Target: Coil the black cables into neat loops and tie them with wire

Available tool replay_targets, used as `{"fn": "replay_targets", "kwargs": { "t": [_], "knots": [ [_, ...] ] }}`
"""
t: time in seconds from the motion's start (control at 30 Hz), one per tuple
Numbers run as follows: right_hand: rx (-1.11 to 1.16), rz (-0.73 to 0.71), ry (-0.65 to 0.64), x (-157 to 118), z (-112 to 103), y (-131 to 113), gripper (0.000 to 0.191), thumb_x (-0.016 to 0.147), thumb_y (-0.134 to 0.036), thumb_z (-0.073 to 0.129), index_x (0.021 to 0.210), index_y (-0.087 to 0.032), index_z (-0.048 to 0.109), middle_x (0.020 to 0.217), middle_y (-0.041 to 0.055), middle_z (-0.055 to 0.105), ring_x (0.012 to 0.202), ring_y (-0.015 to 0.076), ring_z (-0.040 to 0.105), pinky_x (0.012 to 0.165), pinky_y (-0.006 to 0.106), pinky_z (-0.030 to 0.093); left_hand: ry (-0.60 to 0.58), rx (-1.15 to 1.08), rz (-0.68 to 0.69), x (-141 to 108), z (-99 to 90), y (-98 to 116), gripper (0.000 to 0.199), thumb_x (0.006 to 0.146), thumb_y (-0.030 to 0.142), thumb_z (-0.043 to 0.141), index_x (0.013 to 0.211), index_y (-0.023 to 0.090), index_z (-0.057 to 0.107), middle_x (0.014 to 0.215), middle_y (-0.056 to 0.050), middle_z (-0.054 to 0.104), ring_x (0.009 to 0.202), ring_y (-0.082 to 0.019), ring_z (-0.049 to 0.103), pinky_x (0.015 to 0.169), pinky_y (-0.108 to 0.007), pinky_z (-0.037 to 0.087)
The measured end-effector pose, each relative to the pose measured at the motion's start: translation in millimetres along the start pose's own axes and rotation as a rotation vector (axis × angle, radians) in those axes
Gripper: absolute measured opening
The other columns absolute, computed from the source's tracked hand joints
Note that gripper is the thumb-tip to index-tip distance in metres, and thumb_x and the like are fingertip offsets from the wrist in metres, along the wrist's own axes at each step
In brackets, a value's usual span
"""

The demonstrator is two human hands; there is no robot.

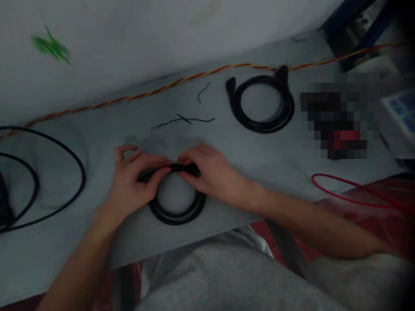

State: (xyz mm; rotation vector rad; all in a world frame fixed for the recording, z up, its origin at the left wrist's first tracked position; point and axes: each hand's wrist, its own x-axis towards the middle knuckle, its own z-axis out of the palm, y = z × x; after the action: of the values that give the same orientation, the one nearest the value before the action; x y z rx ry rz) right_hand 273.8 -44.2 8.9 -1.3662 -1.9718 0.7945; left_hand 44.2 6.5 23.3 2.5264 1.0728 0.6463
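Note:
A black cable coiled into a ring (177, 219) lies on the grey table in front of me. My left hand (134, 179) pinches the coil's upper left side between thumb and index finger, its other fingers lifted. With thumb and fingers, my right hand (210, 170) grips the upper right of the same coil, close to the left fingertips. Both hands cover part of the ring's top, so I cannot make out the cable's ends. Beyond the hands, thin black ties (184, 119) lie crossed on the table, and a short curved one (202, 92) is farther back.
Another coiled black cable (264, 128) with plugs lies at the back right. Loose black cable loops (83, 177) spread on the left. A twisted red and yellow wire (155, 91) runs along the wall. A red cable (343, 201) hangs at the right edge, near a blurred-out patch.

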Motion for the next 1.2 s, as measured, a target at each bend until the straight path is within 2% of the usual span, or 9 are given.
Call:
{"fn": "replay_targets", "kwargs": {
  "t": [0.1, 0.23, 0.43, 0.7, 0.87, 1.1, 1.2],
  "knots": [
    [0.007, -0.003, 0.001, 0, 0, 0, 0.018, 0.092, -0.013, 0.071, 0.11, -0.018, 0.067, 0.104, 0.007, 0.072, 0.102, 0.024, 0.065, 0.091, 0.038, 0.053, -0.003, 0.026, 0.105, -5, -1.6, -1, 0.019, 0.089, 0.029, 0.077, 0.107, 0.033, 0.073, 0.097, 0.003, 0.081, 0.087, -0.023, 0.074, 0.109, -0.054, 0.043],
    [0.012, 0.0, 0.0, 0, 0, 0, 0.018, 0.092, -0.013, 0.071, 0.109, -0.018, 0.067, 0.103, 0.0072, 0.072, 0.102, 0.0239, 0.065, 0.09, 0.038, 0.053, -0.035, 0.07, 0.268, -11, -2.3, -2, 0.032, 0.089, 0.025, 0.077, 0.119, 0.033, 0.071, 0.117, -0.001, 0.081, 0.098, -0.025, 0.076, 0.107, -0.054, 0.044],
    [0.007, 0.018, -0.002, 1, 0, -1, 0.019, 0.091, -0.013, 0.072, 0.108, -0.02, 0.067, 0.104, 0.0067, 0.073, 0.103, 0.0244, 0.066, 0.092, 0.039, 0.053, -0.033, 0.103, 0.307, -12, -1.4, -1, 0.044, 0.088, 0.022, 0.077, 0.129, 0.034, 0.068, 0.118, -0.002, 0.08, 0.098, -0.026, 0.075, 0.104, -0.055, 0.046],
    [-0.003, 0.01, 0.007, 1, 0, -1, 0.019, 0.091, -0.014, 0.073, 0.108, -0.019, 0.067, 0.103, 0.0065, 0.073, 0.102, 0.0245, 0.066, 0.092, 0.039, 0.054, -0.072, 0.056, 0.199, -14, 3.2, 0, 0.041, 0.087, 0.024, 0.076, 0.126, 0.033, 0.069, 0.121, -0.003, 0.079, 0.105, -0.027, 0.073, 0.112, -0.059, 0.042],
    [0.0, 0.012, 0.02, -1, 2, -1, 0.02, 0.091, -0.014, 0.074, 0.109, -0.02, 0.067, 0.104, 0.0064, 0.074, 0.103, 0.0243, 0.067, 0.093, 0.039, 0.054, -0.097, 0.008, 0.16, -14, -0.4, 0, 0.04, 0.089, 0.025, 0.074, 0.128, 0.033, 0.067, 0.122, -0.002, 0.078, 0.11, -0.026, 0.072, 0.113, -0.056, 0.042],
    [-0.067, 0.084, 0.185, 1, -2, 4, 0.021, 0.09, -0.015, 0.074, 0.109, -0.02, 0.068, 0.099, 0.0059, 0.074, 0.096, 0.0247, 0.068, 0.089, 0.039, 0.055, 0.016, 0.075, -0.031, -15, -1.7, -4, 0.05, 0.09, 0.035, 0.075, 0.138, 0.027, 0.063, 0.128, -0.009, 0.072, 0.114, -0.03, 0.068, 0.101, -0.048, 0.053],
    [-0.109, 0.112, 0.221, 2, -3, 3, 0.024, 0.088, -0.015, 0.074, 0.111, -0.019, 0.068, 0.096, 0.0061, 0.074, 0.095, 0.0257, 0.068, 0.087, 0.041, 0.055, 0.081, 0.122, -0.043, -18, 2.8, -6, 0.045, 0.091, 0.033, 0.075, 0.135, 0.024, 0.065, 0.12, -0.01, 0.07, 0.108, -0.028, 0.068, 0.098, -0.045, 0.056]
  ]
}}
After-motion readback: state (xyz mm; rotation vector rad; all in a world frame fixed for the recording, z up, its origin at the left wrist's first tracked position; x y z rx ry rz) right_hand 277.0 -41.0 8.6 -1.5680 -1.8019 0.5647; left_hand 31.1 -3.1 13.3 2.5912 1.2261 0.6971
